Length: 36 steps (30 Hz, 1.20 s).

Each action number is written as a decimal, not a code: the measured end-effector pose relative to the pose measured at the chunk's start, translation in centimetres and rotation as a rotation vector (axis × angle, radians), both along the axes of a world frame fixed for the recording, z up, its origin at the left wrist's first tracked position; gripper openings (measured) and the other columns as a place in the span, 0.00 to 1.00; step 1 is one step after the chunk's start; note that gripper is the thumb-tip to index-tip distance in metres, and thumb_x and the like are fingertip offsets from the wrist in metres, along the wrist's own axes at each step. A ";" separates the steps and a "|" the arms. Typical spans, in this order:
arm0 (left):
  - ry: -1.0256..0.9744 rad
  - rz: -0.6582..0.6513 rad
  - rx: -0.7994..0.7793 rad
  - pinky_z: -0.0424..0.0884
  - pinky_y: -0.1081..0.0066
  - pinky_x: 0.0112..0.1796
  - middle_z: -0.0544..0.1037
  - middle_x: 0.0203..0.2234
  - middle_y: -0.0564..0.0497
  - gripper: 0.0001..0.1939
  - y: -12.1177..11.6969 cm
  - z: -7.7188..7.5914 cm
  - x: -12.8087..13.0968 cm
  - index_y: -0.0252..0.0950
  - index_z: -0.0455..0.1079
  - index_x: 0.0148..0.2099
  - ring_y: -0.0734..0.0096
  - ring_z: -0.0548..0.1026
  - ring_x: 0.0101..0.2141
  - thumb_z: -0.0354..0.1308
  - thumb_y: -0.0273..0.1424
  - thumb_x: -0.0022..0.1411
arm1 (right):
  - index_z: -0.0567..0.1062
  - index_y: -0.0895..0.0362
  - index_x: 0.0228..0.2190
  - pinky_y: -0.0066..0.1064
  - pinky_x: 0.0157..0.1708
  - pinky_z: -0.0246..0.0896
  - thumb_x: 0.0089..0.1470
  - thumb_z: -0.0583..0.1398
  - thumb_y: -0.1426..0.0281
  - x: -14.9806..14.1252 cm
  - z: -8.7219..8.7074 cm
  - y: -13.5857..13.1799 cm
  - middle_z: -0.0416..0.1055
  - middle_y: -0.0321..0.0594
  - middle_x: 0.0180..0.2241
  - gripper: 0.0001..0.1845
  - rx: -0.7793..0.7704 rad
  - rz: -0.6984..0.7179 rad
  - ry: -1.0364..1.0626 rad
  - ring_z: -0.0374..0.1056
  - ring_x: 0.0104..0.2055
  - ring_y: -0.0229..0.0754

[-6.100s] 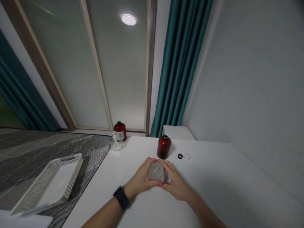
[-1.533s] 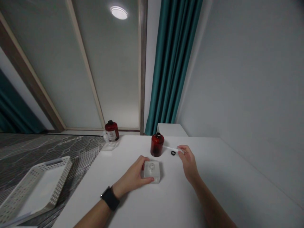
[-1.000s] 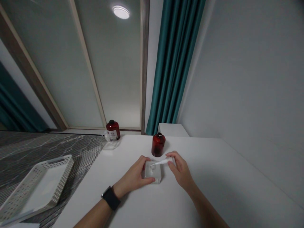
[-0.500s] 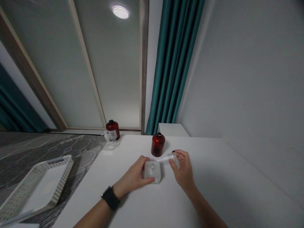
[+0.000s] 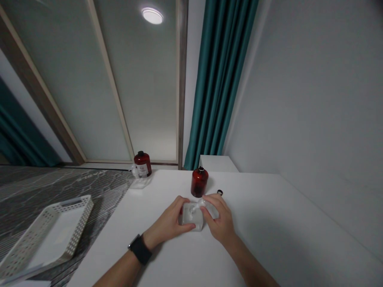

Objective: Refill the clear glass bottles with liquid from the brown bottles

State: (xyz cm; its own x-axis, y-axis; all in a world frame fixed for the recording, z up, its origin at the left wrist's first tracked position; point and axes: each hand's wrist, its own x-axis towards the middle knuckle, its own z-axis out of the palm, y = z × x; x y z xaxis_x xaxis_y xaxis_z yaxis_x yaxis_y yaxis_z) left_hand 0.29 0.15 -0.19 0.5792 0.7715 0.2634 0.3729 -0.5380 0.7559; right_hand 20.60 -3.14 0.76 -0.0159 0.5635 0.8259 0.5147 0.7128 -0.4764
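Note:
My left hand (image 5: 170, 222), with a dark watch on its wrist, grips a clear square container (image 5: 189, 219) on the white table, thumb on the near side and fingers on the far side. My right hand (image 5: 220, 220) pinches a clear, see-through piece (image 5: 202, 202) that tapers towards the container's top. Fingers cover part of it, and I cannot tell its exact kind or whether it touches the container. Just beyond stands a dark red bottle (image 5: 199, 184) with a ring at its neck. A small black ring-shaped cap (image 5: 220, 192) lies beyond my right fingers.
A second red bottle (image 5: 143, 162) with a white label and black top stands at the table's far left corner, beside clear plastic pieces (image 5: 139, 182). To the left sits a white perforated basket (image 5: 78, 227). A white box (image 5: 220, 163) is behind the table (image 5: 269, 223).
My right hand has moved left with the clear piece, bringing it over the container's right side. The black cap is now uncovered. My left hand stays in place.

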 end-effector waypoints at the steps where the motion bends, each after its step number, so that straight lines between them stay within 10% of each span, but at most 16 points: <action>1: -0.002 0.001 0.003 0.70 0.63 0.43 0.71 0.45 0.46 0.27 0.0 0.0 0.0 0.37 0.63 0.54 0.58 0.72 0.43 0.67 0.36 0.56 | 0.74 0.48 0.49 0.40 0.42 0.73 0.61 0.60 0.73 -0.3 0.0 0.1 0.75 0.43 0.40 0.16 -0.013 0.007 -0.002 0.73 0.42 0.47; 36: 0.007 0.025 -0.030 0.69 0.64 0.42 0.71 0.44 0.47 0.27 -0.1 0.1 0.0 0.36 0.63 0.52 0.60 0.72 0.42 0.70 0.33 0.53 | 0.67 0.52 0.57 0.41 0.54 0.66 0.55 0.60 0.72 -1.6 -3.2 -0.1 0.73 0.43 0.48 0.27 -0.478 0.100 0.081 0.71 0.52 0.47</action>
